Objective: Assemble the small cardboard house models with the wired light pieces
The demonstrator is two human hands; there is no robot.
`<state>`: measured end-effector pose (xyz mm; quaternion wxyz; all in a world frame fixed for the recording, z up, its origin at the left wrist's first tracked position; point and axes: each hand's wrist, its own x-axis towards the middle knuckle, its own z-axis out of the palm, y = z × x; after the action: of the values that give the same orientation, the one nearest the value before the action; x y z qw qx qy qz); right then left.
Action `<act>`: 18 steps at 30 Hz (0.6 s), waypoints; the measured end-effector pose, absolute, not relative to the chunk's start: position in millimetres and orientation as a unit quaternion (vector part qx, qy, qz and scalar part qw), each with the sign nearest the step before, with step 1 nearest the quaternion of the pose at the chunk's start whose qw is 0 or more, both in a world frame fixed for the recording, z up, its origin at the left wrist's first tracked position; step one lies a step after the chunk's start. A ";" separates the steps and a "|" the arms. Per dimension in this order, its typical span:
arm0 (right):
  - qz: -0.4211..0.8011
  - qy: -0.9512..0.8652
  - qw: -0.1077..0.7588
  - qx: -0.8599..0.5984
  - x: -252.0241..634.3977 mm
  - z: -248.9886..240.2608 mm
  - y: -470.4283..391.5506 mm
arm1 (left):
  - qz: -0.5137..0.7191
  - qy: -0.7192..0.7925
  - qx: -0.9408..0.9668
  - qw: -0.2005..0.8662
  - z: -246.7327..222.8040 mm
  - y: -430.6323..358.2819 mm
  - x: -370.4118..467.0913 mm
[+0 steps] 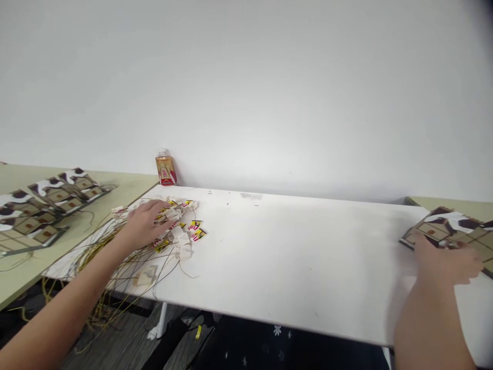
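On the left part of the white table lies a heap of small tags [182, 239] with white, yellow and red-striped pieces. Long thin cords [103, 246] trail from it over the front edge. My left hand [146, 223] rests on the heap, fingers apart; no held piece can be made out. At the far right my right hand [442, 259] reaches to a brown and white patterned cardboard piece [433, 226], thumb at its near side. The fingers are blurred and partly hidden, so the grip is unclear.
Several similar cardboard pieces [56, 195] stand on a pale green table [127, 182] at the left. A bottle [166, 168] with a red and gold label stands against the wall. The white table [292, 257] spans the middle. Cords hang towards the floor at lower left.
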<state>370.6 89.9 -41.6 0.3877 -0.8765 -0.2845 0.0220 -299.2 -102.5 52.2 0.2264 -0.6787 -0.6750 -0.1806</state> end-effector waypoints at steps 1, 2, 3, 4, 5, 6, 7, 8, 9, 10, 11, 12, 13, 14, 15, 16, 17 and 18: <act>0.019 -0.268 0.408 -0.873 368.0 -41.5 89.3 | -0.178 -0.646 -0.706 0.230 51.1 -102.0 -292.7; 0.020 -0.254 0.427 -0.868 366.1 -41.7 89.3 | -0.177 -0.617 -0.730 0.233 51.3 -102.5 -286.8; 0.022 -0.247 0.441 -0.862 365.0 -42.2 90.1 | -0.176 -0.594 -0.748 0.237 52.6 -104.1 -281.6; 0.027 -0.249 0.446 -0.859 364.6 -42.9 91.3 | -0.177 -0.579 -0.758 0.242 54.9 -106.7 -277.1; 0.029 -0.250 0.449 -0.857 364.5 -43.6 92.7 | -0.178 -0.571 -0.762 0.246 57.9 -110.4 -273.3; 0.031 -0.249 0.451 -0.857 364.7 -44.1 94.2 | -0.181 -0.566 -0.764 0.250 61.3 -115.1 -270.3; 0.033 -0.249 0.451 -0.857 364.9 -44.4 95.5 | -0.177 -0.558 -0.771 0.250 64.5 -120.9 -268.3; 0.033 -0.248 0.450 -0.857 365.0 -44.3 96.4 | -0.173 -0.544 -0.782 0.251 67.0 -127.4 -267.2; 0.033 -0.247 0.447 -0.859 364.9 -43.7 96.8 | -0.162 -0.527 -0.796 0.250 68.5 -134.7 -267.0; 0.032 -0.246 0.444 -0.861 364.5 -42.8 96.7 | -0.155 -0.510 -0.807 0.253 68.7 -142.4 -267.5; 0.034 -0.245 0.440 -0.863 364.0 -41.6 96.1 | -0.145 -0.502 -0.813 0.255 67.4 -150.0 -268.7; 0.037 -0.243 0.437 -0.865 363.4 -40.3 95.2 | -0.141 -0.504 -0.812 0.258 64.7 -157.1 -270.2; 0.040 -0.239 0.435 -0.867 362.8 -38.8 94.1 | -0.139 -0.513 -0.807 0.258 60.8 -163.3 -271.9; 0.043 -0.234 0.432 -0.870 362.3 -37.3 92.8 | -0.139 -0.523 -0.802 0.255 56.1 -168.2 -273.7; 0.045 -0.232 0.429 -0.872 361.7 -35.8 91.6 | -0.141 -0.527 -0.799 0.251 51.1 -171.6 -275.5; 0.046 -0.229 0.426 -0.874 361.2 -34.4 90.4 | -0.149 -0.527 -0.798 0.250 46.0 -173.7 -277.1; 0.046 -0.230 0.422 -0.876 360.6 -33.1 89.3 | -0.155 -0.523 -0.800 0.250 41.4 -174.6 -278.5; 0.043 -0.234 0.419 -0.876 359.9 -31.8 88.1 | -0.163 -0.516 -0.802 0.253 37.4 -174.5 -279.7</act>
<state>359.9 88.1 -31.8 0.4195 -0.8761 -0.2336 0.0430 -279.7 -174.5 37.4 0.2526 -0.8020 -0.5162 -0.1630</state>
